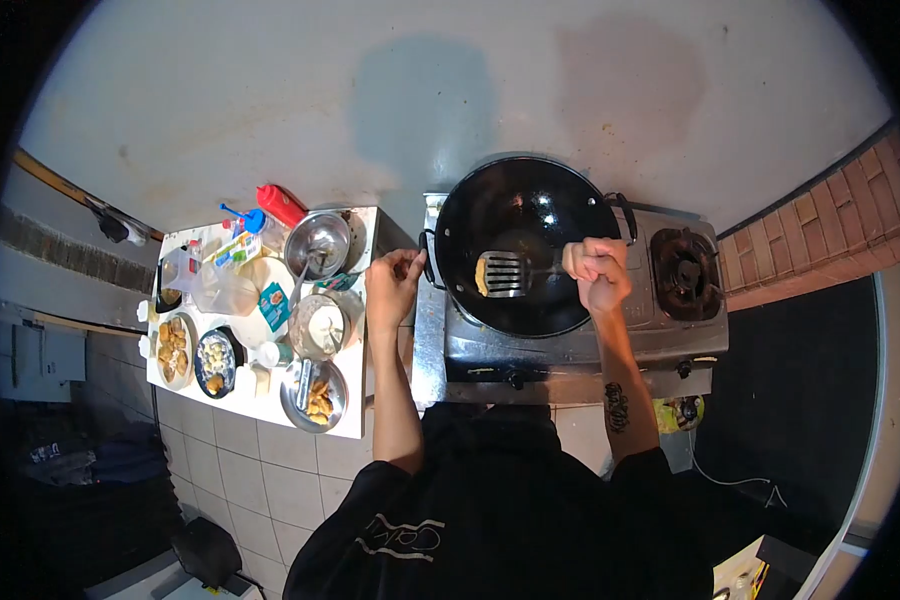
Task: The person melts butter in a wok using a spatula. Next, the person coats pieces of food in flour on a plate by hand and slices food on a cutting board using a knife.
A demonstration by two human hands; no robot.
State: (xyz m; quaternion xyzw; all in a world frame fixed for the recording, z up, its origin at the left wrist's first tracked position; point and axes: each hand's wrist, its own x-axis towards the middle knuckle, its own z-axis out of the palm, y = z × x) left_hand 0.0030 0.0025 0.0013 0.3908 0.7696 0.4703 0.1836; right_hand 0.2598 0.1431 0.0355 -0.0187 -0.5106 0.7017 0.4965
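Note:
A large black wok (517, 200) sits on the stove. My right hand (598, 272), its fingers closed, grips a slotted turner (505, 275) whose metal head is low inside the wok. A small yellowish piece of food (481, 276) shows at the left edge of the turner head; whether it lies on or under the metal I cannot tell. My left hand (395, 285) is at the wok's left side, its fingers closed at the loop handle (427, 258). Dark, shiny liquid seems to cover the wok's bottom.
A second burner (687, 274) is right of the wok. On the left, a white table (270, 415) bears a metal bowl (317, 246), a red squeeze bottle (281, 205), a plate of fried pieces (175, 350), a black dish (217, 362) and a steel plate with food (315, 398). A wall rises behind.

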